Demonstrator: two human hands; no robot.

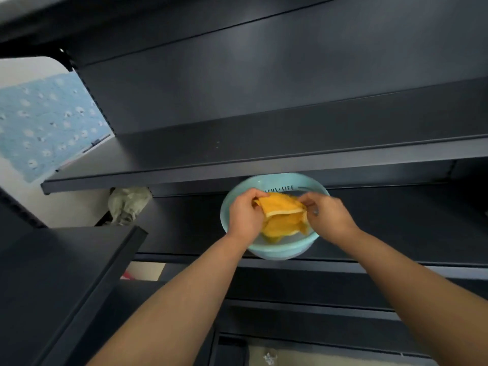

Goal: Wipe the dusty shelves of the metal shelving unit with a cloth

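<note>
Cloth (282, 212) pinched by left hand (244, 213), right hand (327, 215), over basin (272, 252)

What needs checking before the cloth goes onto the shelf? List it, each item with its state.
1. The left hand grips the cloth: ok.
2. The right hand pinches the cloth: ok.
3. The cloth is held over the basin: ok.
4. The cloth is wrung out: cannot tell.
5. Dust shows on the shelf above the basin: cannot tell.
</note>
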